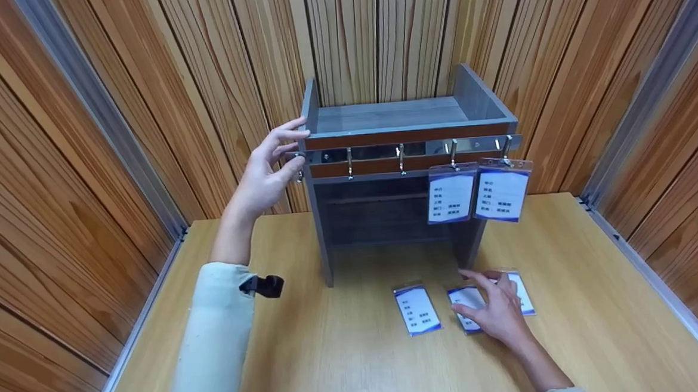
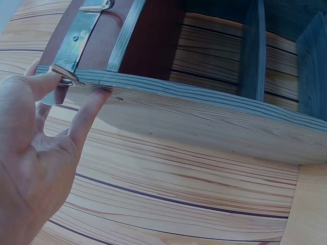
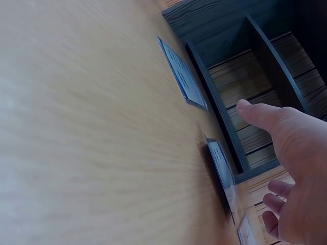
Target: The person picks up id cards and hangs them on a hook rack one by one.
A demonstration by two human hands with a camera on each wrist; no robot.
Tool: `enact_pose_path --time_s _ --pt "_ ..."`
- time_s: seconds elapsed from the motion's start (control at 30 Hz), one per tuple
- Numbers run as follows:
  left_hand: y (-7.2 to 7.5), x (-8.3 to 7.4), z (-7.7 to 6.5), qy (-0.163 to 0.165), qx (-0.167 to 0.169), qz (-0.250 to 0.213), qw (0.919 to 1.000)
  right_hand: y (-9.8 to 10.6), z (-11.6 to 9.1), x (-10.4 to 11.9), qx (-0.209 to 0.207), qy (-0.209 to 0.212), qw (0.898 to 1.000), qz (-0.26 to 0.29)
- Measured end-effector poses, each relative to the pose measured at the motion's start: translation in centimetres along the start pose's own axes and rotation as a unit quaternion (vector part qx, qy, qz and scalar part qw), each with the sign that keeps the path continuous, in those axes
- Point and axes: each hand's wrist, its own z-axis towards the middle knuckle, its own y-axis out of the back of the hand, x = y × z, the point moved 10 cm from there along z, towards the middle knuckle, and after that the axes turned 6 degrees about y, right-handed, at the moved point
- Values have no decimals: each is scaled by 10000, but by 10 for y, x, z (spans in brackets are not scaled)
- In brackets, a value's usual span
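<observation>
My left hand (image 1: 267, 176) rests its fingertips against the left edge of a grey wooden shelf unit (image 1: 389, 116), beside the end of its metal hook rail (image 1: 376, 151). In the left wrist view, one fingertip lies by the end hook (image 2: 65, 75) and the thumb touches the side panel (image 2: 214, 109). My right hand (image 1: 498, 310) is over the middle ID badge (image 1: 466, 297) on the table, its thumb across the badge's left side. In the right wrist view, this badge (image 3: 223, 173) shows a dark shadow along one side, with the thumb held apart from it.
Two badges hang from the right-hand hooks, a left one (image 1: 452, 195) and a right one (image 1: 502, 193). Another badge (image 1: 417, 309) lies left on the table (image 1: 345, 351); a third (image 1: 521, 291) is partly behind my right hand. Wood-panelled walls (image 1: 347, 41) enclose the table.
</observation>
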Motion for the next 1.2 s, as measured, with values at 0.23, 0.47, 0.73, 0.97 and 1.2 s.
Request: enact_pose_path --time_s 0.23,0.47,0.73,0.97,1.2 --pt "-1 0 -2 110 20 30 9999 -8 -1 -4 277 -227 9993 -111" --pt "-1 0 -2 125 16 132 9998 -16 -3 -9 549 -434 9975 -114" --pt "-1 2 -3 73 39 111 9999 -23 -5 -14 664 -589 9958 -226" --pt "2 -2 -3 -58 -25 112 9999 -22 -1 -11 593 -461 9968 -289" --pt "1 -2 -1 -129 9 134 9998 -23 1 -13 611 -535 9965 -188"
